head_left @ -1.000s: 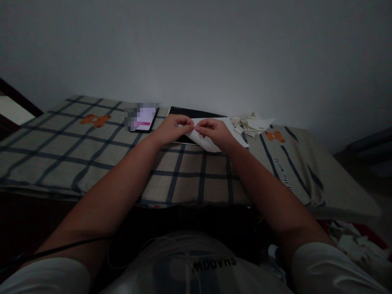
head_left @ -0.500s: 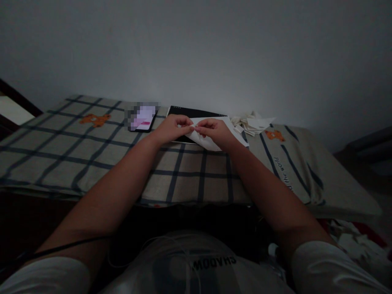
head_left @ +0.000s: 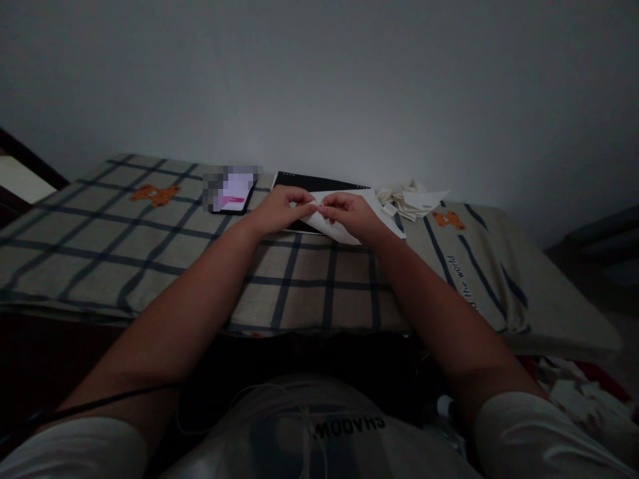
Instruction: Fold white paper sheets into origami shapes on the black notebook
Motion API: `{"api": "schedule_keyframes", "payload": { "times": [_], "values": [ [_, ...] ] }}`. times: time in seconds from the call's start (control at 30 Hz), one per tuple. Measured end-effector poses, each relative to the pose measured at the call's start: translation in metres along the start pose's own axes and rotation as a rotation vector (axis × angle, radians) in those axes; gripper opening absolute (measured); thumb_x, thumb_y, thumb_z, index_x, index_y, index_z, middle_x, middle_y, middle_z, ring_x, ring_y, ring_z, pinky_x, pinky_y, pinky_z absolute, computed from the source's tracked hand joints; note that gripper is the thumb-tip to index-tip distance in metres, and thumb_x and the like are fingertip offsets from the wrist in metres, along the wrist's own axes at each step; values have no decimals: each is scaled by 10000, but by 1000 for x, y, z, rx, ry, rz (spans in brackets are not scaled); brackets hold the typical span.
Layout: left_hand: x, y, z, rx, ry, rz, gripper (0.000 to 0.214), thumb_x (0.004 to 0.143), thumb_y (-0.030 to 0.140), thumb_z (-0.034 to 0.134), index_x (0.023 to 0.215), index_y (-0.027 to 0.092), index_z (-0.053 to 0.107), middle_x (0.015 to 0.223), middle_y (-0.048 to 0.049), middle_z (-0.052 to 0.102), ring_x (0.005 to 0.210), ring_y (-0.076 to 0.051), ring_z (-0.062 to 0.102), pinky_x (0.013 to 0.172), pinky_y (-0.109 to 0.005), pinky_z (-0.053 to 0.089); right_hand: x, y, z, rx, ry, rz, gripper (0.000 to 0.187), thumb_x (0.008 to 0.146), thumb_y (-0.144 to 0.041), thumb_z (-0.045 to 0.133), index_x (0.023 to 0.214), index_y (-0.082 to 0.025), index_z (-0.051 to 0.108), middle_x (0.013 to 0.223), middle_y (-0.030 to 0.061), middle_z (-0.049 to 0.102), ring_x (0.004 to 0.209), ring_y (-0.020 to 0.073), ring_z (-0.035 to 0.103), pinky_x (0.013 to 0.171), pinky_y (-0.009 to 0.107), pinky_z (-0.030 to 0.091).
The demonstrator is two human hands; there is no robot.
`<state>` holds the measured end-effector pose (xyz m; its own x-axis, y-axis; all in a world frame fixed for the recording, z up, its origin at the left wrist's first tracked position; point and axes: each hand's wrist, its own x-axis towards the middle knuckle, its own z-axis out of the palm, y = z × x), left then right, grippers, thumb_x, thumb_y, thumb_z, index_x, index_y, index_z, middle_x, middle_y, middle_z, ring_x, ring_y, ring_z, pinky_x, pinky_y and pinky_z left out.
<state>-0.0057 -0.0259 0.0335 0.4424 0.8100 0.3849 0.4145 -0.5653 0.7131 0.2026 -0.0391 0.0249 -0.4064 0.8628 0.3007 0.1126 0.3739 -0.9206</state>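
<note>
My left hand and my right hand meet at the middle of the bed-like surface, fingertips close together. Both pinch a sheet of white paper between thumb and forefinger, near one edge or corner of it. The fine detail at the fingertips is too small to make out. Beneath the paper lies a flat black pad or folder with white edges and small white marks along its far side. The paper hides part of it. Just right of my right hand is a heap of white paper scraps.
A phone with its screen lit lies to the left. The plaid cloth with orange bear prints covers the surface, its front edge near my body. A plain wall rises behind. At lower right, a red container holds whitish pieces.
Hardly anything differs. The paper's near edge has shifted very slightly under my right hand, while both hands keep their pinch in the same place.
</note>
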Motion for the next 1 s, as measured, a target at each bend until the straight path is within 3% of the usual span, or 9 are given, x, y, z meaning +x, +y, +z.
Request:
{"api": "schedule_keyframes", "payload": {
  "times": [0.17,0.4,0.73,1.0],
  "values": [
    [-1,2,-2,-21,2,-6,320,787,460,661,784,143,708,752,-23,653,754,-167,578,728,-291,450,1,2,-1,33,5,14,317,732,-424,808,879,-178,672,819,7,654,693,117,536,643,260,459],
    [-1,3,-3,-8,-26,-17,331,754,478,651,774,152,700,748,-15,659,747,-164,578,722,-289,441,-1,1,-3,26,17,41,293,717,-423,796,834,-172,700,714,-12,632,653,115,516,629,262,437],
    [-2,4,-3,-4,-30,4,338,783,493,657,744,160,695,738,-16,659,746,-164,586,712,-286,445,-1,0,2,54,13,55,342,688,-469,822,805,-195,654,728,-13,616,672,126,523,651,273,473],
    [-1,5,-4,-22,17,8,333,759,489,649,724,159,678,697,-2,632,711,-154,564,694,-283,433,-2,-4,1,41,-3,-12,303,734,-452,782,805,-198,633,743,-16,604,697,127,540,677,274,480]
  ]
}}
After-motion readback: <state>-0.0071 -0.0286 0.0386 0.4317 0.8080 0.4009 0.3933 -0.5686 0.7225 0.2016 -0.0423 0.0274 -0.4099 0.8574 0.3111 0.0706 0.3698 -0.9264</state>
